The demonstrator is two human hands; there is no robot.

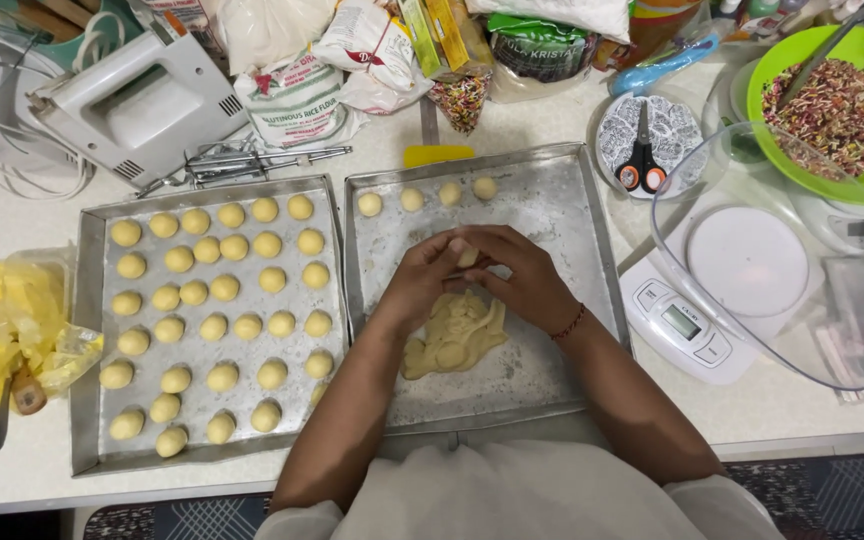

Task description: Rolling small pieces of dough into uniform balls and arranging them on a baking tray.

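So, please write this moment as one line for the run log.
left hand + right hand: shaping small pale dough ball | below: pale dough lump | on: right metal baking tray

I see pale yellow dough balls (214,290) in rows on the dull grey metal tray (91,330), and four more of the same colour on the second grey tray (572,230). The dough lump (455,335) there is a creamy yellow. The piece of dough (468,257) between my left hand (420,278) and right hand (520,275) matches it. A red thread bracelet (571,323) circles my right wrist. The scissors (642,160) have orange and black handles and lie on a black-and-white patterned dish (674,130). The bowl (812,60) is lime green, its contents speckled red, white and green. The kitchen scale (687,330) is white, the hand mixer (142,100) too. The plastic bag (12,330) is bright yellow.
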